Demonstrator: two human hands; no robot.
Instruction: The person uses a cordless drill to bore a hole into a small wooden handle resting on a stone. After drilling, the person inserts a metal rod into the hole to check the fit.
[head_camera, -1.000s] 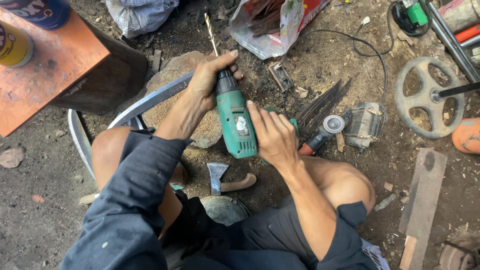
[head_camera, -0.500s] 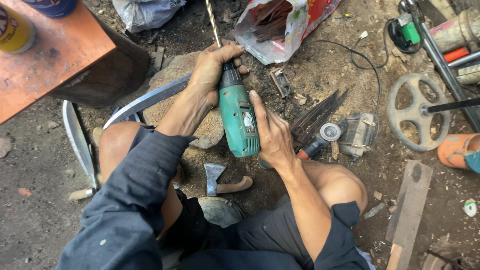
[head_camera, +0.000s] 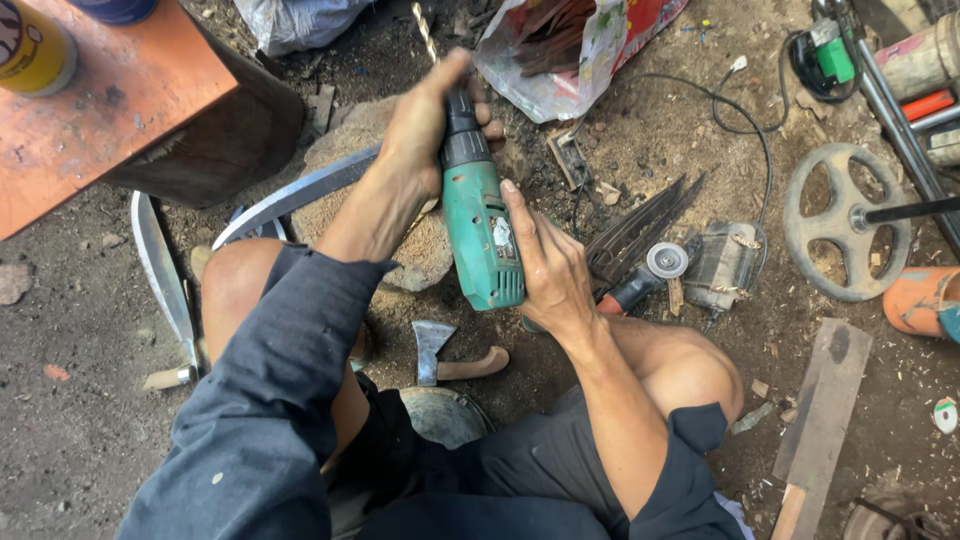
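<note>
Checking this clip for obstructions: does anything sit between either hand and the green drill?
Nothing visible does. The left hand wraps the chuck of the green drill, and the right hand presses against its body, both in direct contact.

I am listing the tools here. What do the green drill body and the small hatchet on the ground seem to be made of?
The green drill body looks like moulded plastic, matte and scuffed, with a dark chuck, possibly metal. The small hatchet seems to have a dull grey steel head and a pale, curved wooden handle; its look leaves the wood uncertain. The left hand and right hand hold the drill.
</note>
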